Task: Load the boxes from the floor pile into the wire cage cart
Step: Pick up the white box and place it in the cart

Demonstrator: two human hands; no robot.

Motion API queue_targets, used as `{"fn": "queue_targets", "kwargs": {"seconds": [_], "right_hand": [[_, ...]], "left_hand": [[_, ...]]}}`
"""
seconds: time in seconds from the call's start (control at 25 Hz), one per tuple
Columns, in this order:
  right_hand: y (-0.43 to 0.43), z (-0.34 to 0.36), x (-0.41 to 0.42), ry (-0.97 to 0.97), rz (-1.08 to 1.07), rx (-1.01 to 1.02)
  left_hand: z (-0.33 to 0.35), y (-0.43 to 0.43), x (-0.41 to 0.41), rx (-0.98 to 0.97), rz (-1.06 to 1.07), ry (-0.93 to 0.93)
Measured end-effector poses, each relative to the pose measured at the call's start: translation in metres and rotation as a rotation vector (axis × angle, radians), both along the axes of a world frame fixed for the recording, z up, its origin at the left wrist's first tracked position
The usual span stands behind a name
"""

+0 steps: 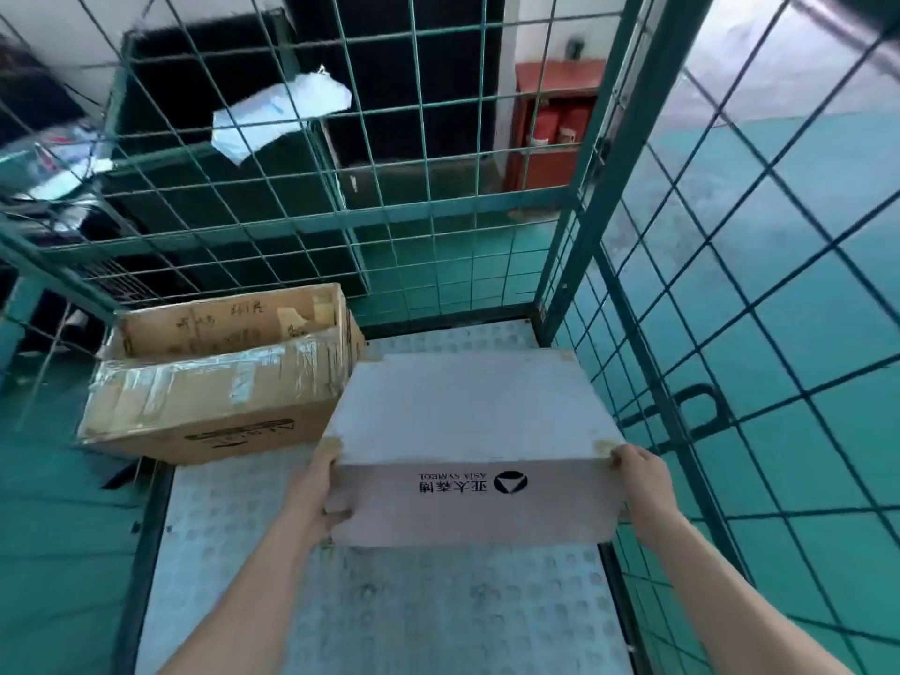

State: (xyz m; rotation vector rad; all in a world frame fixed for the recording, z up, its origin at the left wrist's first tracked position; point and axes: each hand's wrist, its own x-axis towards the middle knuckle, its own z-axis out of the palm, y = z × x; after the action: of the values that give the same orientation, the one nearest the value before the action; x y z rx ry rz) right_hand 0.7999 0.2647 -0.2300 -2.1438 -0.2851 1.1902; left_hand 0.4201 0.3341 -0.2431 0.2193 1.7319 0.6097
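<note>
Hands: left hand (pixel 321 489) and right hand (pixel 638 475) grip the white box (pixel 477 411) by its near corners.
Placing: lower it flat, snug beside the brown box (pixel 214 406).

A white box (pixel 467 406) with upside-down black printing is being held level between the left hand (pixel 316 489) and right hand (pixel 640 472). Beyond the left hand, a taped brown cardboard box (pixel 219 397) is resting inside the green wire cage cart (pixel 587 187).

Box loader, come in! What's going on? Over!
Left hand, right hand grip white cardboard box at near corners. Box inside green wire cage cart, right side. Brown taped cardboard box close on left.
</note>
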Motion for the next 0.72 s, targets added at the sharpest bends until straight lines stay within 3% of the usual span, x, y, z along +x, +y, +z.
{"fn": "queue_targets", "kwargs": {"seconds": [0.28, 0.72], "right_hand": [[0.046, -0.078, 0.008, 0.089, -0.038, 0.043], [0.109, -0.250, 0.001, 0.089, -0.033, 0.143]], "left_hand": [[-0.073, 0.060, 0.015, 0.116, 0.092, 0.024], [-0.263, 0.097, -0.007, 0.134, 0.064, 0.004]]}}
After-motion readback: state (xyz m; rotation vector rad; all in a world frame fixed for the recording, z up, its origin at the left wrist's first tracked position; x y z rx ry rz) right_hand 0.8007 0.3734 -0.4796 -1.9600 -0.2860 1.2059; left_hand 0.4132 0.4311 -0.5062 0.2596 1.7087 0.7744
